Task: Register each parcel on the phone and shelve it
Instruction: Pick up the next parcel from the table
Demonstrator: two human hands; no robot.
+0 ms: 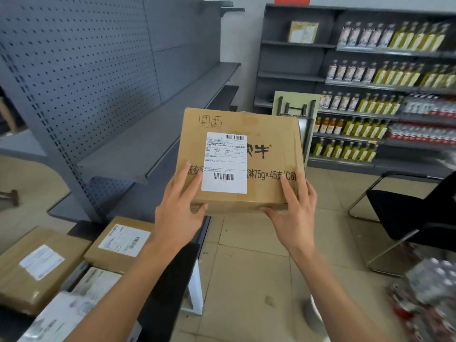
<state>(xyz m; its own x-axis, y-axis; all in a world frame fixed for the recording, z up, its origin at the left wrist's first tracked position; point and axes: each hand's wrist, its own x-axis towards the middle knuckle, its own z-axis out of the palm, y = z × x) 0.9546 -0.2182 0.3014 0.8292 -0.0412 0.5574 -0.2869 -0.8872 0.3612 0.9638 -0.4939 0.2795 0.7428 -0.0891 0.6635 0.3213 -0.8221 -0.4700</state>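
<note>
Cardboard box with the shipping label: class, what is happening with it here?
A person holds the cardboard box up in both hands, left hand and right hand gripping its near edge, label facing them. Grey shelves stand just left. More labelled parcels wait lower left. No phone is visible.

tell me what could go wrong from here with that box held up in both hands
1. Both the left hand and right hand grip the cardboard box only along its near edge, so it might tip forward and drop.
2. No phone is in view, so it may get shelved unregistered.
3. The grey shelf edge sits close on the left; the box could knock it.
</note>
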